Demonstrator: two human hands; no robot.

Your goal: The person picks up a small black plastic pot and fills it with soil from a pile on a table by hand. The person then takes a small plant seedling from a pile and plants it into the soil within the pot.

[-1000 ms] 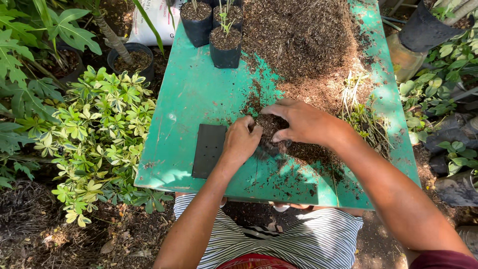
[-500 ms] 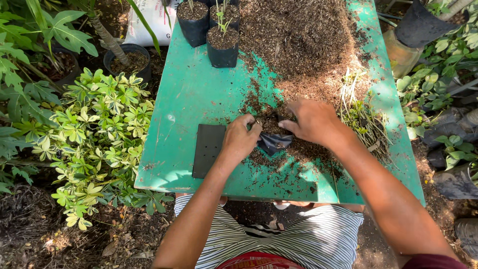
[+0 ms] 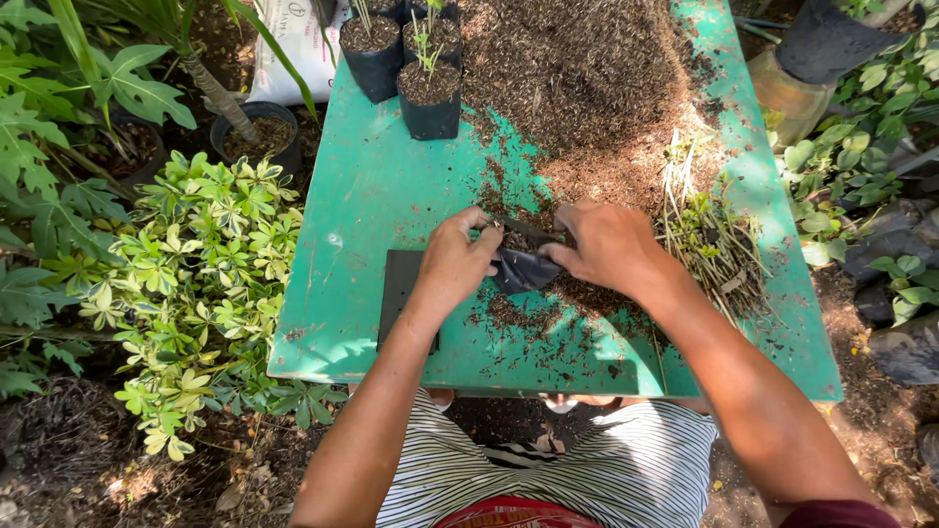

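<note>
Centre frame: left hand [image 3: 456,262] and right hand [image 3: 608,244] both grip a black nursery bag [image 3: 520,269], apparently empty. It lies crosswise between them on the green tabletop [image 3: 372,196], equally near each.

**Out of sight**

The hands cover most of the black bag [image 3: 523,269], hiding its mouth. The left hand [image 3: 455,259] overlaps the flat black stack [image 3: 396,293]. The soil pile [image 3: 577,68] and far pots [image 3: 372,54] run past the table's top edge.

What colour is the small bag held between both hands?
Black, seen in the head view.
</note>
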